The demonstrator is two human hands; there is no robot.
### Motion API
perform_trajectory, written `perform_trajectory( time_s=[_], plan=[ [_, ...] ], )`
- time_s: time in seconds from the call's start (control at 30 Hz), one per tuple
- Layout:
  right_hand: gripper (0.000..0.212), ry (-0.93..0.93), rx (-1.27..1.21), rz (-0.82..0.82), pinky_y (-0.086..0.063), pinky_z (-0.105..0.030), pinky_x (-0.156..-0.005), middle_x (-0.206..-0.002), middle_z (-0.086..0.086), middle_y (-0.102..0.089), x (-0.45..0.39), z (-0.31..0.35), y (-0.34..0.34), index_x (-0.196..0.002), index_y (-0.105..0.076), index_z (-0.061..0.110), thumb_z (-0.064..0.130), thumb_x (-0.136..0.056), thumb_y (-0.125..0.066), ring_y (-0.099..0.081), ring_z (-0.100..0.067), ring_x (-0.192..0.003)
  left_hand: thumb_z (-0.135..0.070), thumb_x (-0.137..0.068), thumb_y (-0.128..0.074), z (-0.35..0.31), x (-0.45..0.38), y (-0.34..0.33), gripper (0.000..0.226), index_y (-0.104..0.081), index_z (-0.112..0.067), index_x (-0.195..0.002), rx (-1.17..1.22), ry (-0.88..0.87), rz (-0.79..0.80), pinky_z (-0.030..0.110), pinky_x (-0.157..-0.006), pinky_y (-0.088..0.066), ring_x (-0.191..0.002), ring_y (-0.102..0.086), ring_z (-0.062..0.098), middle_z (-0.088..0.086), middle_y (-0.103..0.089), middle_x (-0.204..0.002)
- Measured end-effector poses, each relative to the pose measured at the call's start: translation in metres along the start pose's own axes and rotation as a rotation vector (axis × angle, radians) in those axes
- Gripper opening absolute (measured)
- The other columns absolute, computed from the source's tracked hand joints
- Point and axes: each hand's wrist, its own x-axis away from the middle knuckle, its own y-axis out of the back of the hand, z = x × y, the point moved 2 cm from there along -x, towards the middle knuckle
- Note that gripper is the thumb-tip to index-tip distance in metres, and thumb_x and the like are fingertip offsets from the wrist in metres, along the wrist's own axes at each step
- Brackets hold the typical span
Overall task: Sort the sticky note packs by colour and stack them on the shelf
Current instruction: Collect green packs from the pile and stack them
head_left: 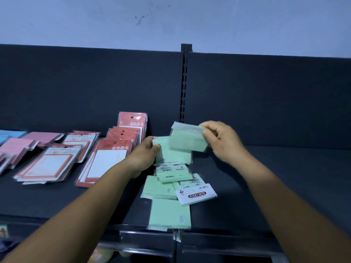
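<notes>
My right hand (221,141) pinches a green sticky note pack (188,138) by its upper right corner, lifted above the dark shelf (275,177). My left hand (147,154) grips the left edge of another green pack (175,154), which stands tilted just under the lifted one. Below them several green packs (171,213) lie in a loose row running to the shelf's front edge. One white-labelled "STICKY NOTE" pack (196,194) lies face up among them.
Red-and-white notepad packs (112,160) lie and lean left of my left arm. Pink packs (20,147) and a blue pack (9,134) lie at the far left. A slotted upright post (184,82) divides the dark back panel. A lower shelf shows below the front rail (144,238).
</notes>
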Motion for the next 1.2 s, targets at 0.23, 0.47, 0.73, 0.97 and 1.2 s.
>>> perform_trajectory(
  time_s=[0.23, 0.47, 0.73, 0.97, 1.2],
  plan=[
    [0.021, -0.072, 0.125, 0.106, -0.036, -0.015, -0.066, -0.093, 0.009, -0.047, -0.009, -0.005, -0.039, -0.104, -0.064, 0.023, 0.009, -0.090, -0.057, -0.050, -0.012, -0.087, -0.029, -0.089, -0.053, 0.001, 0.006, 0.001, 0.033, -0.059, -0.017, -0.119, 0.181, 0.049, 0.095, 0.039, -0.097, -0.049, -0.109, -0.064, 0.023, 0.004, -0.068, -0.117],
    [0.064, -0.378, -0.025, 0.141, -0.046, -0.037, -0.100, -0.126, 0.010, -0.052, -0.004, -0.026, -0.057, -0.141, -0.035, 0.026, 0.021, -0.085, -0.066, -0.057, -0.016, -0.110, -0.011, -0.091, -0.058, 0.005, 0.005, 0.001, 0.035, -0.049, -0.022, -0.122, -0.104, -0.052, -0.002, 0.019, -0.060, -0.049, -0.082, -0.063, 0.009, -0.005, -0.066, -0.100],
    [0.032, -0.380, -0.050, 0.054, -0.052, -0.035, -0.085, -0.106, -0.001, -0.067, -0.014, -0.025, -0.065, -0.119, -0.059, 0.017, 0.013, -0.088, -0.063, -0.063, -0.022, -0.097, -0.010, -0.097, -0.046, -0.013, -0.007, -0.001, 0.013, -0.038, -0.020, -0.100, -0.355, -0.077, -0.147, 0.014, -0.053, -0.032, -0.065, -0.042, 0.001, -0.013, -0.043, -0.074],
    [0.022, -0.409, 0.092, 0.190, -0.049, -0.029, -0.075, -0.104, -0.003, -0.069, -0.018, -0.036, -0.083, -0.111, -0.062, 0.013, 0.014, -0.089, -0.059, -0.063, -0.023, -0.093, -0.008, -0.093, -0.045, 0.004, -0.027, -0.005, 0.011, -0.045, -0.007, -0.104, -0.464, 0.089, -0.105, 0.028, -0.070, -0.041, -0.082, -0.054, 0.020, 0.002, -0.056, -0.085],
    [0.022, -0.454, 0.104, 0.150, -0.050, -0.030, -0.077, -0.104, -0.005, -0.068, -0.040, -0.044, -0.093, -0.110, -0.062, 0.010, 0.016, -0.088, -0.063, -0.063, -0.025, -0.095, -0.007, -0.094, -0.046, -0.001, -0.048, -0.008, 0.025, -0.052, 0.002, -0.116, -0.609, 0.085, -0.205, 0.030, -0.083, -0.045, -0.107, -0.060, 0.030, 0.013, -0.063, -0.116]
  ],
)
